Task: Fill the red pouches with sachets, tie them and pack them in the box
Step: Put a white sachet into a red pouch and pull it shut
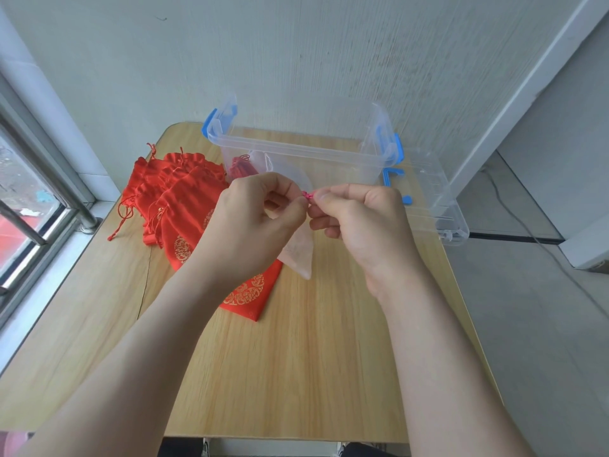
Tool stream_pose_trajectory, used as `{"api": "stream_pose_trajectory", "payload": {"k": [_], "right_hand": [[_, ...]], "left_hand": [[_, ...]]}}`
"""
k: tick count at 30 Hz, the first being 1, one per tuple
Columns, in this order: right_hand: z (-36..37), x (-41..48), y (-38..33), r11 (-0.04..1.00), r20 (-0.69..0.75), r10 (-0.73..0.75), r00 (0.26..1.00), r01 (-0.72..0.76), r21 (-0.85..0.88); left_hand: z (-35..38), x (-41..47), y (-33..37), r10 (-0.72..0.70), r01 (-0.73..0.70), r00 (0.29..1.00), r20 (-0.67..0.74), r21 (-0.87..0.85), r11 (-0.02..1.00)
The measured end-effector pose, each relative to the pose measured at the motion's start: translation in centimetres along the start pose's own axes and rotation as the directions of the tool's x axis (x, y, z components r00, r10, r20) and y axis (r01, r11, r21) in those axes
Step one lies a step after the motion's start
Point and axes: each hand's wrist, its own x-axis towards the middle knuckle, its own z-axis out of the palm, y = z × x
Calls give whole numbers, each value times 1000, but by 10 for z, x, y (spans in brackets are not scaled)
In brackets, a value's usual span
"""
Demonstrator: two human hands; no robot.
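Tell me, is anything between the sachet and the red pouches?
Nothing visible is. The left hand and right hand pinch the pink cord on the sachet, which hangs right beside the nearest red pouch. The left hand hides that pouch's mouth.

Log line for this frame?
left hand: pinches pink cord | right hand: pinches pink cord | sachet: hangs below hands | red pouches: piled, left of hands | box: open

Over the middle of the table (296, 374), the left hand (250, 222) and right hand (359, 222) pinch a pink cord knot (307, 194) between their fingertips. A pale sachet (298, 255) hangs below it. The red pouches (171, 192) lie piled at ten o'clock. The clear box (296, 151) stands at twelve o'clock, with its lid (441, 206) at two o'clock.
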Motion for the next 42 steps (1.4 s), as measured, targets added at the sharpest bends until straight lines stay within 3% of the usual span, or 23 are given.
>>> {"api": "stream_pose_trajectory", "payload": {"k": [3, 6, 12, 15, 18, 21, 31, 34, 42], "right_hand": [[1, 2, 3, 998, 3, -47, 999, 47, -52], [3, 6, 10, 938, 11, -220, 975, 214, -272], [8, 6, 15, 839, 38, -385, 922, 366, -402], [6, 7, 13, 876, 33, -325, 945, 314, -367], [3, 5, 7, 969, 80, -139, 987, 153, -192], [0, 3, 3, 996, 153, -44, 987, 55, -65], [6, 2, 5, 987, 143, -73, 987, 92, -130], [4, 1, 1, 998, 176, -38, 984, 45, -39], [2, -1, 2, 997, 151, -49, 987, 56, -45]], "left_hand": [[-1, 0, 4, -49, 53, 997, 53, -72, 996], [-3, 0, 6, -104, 120, 990, 92, -186, 975], [-1, 1, -1, -89, 102, 993, 78, -187, 977], [-3, 1, -1, -70, 84, 994, 87, -161, 983], [-5, 1, 1, -48, 64, 995, 93, -184, 981], [-7, -1, 4, -24, 39, 996, 85, -179, 983], [-8, 2, 5, -160, 207, 973, 168, -318, 925], [-6, 1, 8, -173, 211, 973, 151, -290, 933], [-6, 0, 10, -177, 199, 979, 105, -269, 942]]}}
